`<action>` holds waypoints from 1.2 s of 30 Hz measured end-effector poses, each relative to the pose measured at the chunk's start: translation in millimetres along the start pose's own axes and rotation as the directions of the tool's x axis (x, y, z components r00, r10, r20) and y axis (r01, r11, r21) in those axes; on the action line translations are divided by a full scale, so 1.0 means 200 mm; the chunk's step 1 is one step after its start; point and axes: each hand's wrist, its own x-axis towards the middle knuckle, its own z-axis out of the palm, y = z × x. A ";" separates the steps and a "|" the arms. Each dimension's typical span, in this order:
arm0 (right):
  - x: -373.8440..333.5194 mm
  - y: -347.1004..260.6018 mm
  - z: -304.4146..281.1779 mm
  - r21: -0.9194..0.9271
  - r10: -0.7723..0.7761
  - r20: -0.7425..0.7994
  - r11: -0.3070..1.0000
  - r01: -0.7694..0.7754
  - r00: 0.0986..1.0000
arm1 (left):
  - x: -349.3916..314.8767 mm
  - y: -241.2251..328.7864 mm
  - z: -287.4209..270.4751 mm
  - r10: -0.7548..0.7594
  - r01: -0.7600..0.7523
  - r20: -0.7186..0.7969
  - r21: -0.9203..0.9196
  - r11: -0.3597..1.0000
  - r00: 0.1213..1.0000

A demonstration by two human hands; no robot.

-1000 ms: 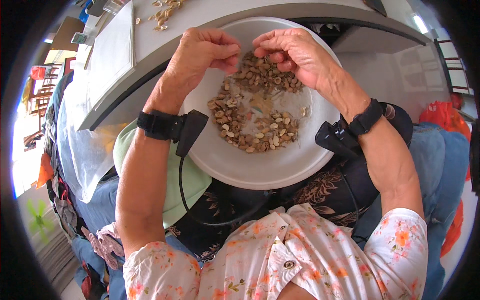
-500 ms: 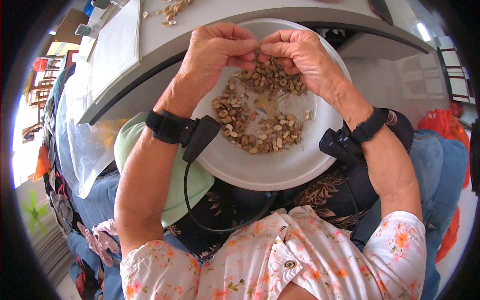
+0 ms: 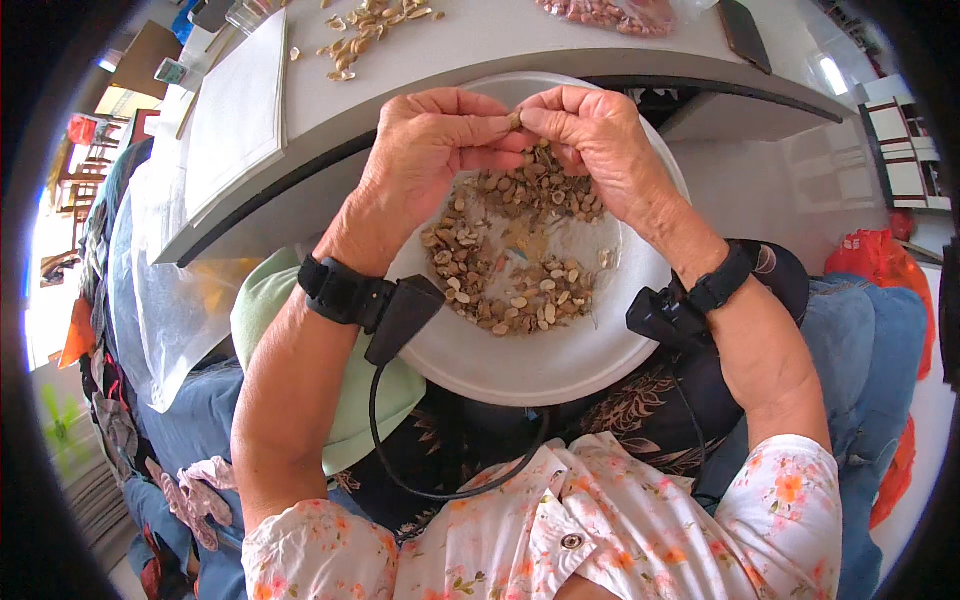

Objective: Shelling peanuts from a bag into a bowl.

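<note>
Over the far side of a large white basin [image 3: 480, 375], my two hands meet fingertip to fingertip. Between the thumb and fingers of my left hand [image 3: 425, 140] and those of my right hand [image 3: 600, 140] is a small brown peanut [image 3: 515, 119], pinched from both sides. Below them, in the basin, lies a loose ring of small brown peanuts and broken shells [image 3: 540, 190]. Paler pieces are mixed in on the near side, with fine crumbs in the middle. Both wrists carry black straps with black devices.
Beyond the basin runs a grey table edge [image 3: 400, 95]. On the tabletop are peanut shells [image 3: 365, 35], a clear bag of reddish kernels [image 3: 610, 14], a dark phone [image 3: 743, 35] and a white board [image 3: 238, 110]. A green cushion [image 3: 345, 425] touches the basin's left side.
The view has tilted slightly, so the basin sits lower and more of the tabletop shows. My hands stay together, and the peanut between the fingertips shows more plainly.
</note>
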 end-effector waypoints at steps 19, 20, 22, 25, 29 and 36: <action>-0.03 -0.04 0.02 -0.188 -0.064 -0.038 0.981 0.055 0.997 | -0.02 -0.03 0.04 0.085 -0.082 -0.068 0.047 0.996 0.994; -0.03 -0.04 0.02 -0.190 -0.051 -0.030 0.981 0.045 0.998 | -0.02 -0.03 0.04 0.103 -0.095 -0.077 0.107 0.990 0.992; -0.03 -0.04 0.02 -0.193 -0.040 -0.023 0.981 0.035 0.999 | -0.02 -0.02 0.06 0.121 -0.107 -0.076 0.171 0.979 0.990; -0.02 -0.03 0.02 -0.192 -0.027 -0.019 0.981 0.023 0.999 | -0.02 -0.03 0.06 0.164 -0.139 -0.064 0.284 0.949 0.984; -0.02 -0.01 0.02 -0.300 -0.084 0.005 0.950 0.082 0.996 | -0.03 -0.02 0.07 0.159 -0.129 -0.052 0.368 0.921 0.986; 0.02 0.10 0.00 -0.280 -0.167 0.027 0.945 0.168 0.986 | 0.00 -0.05 0.06 0.169 -0.142 -0.011 0.490 0.860 0.986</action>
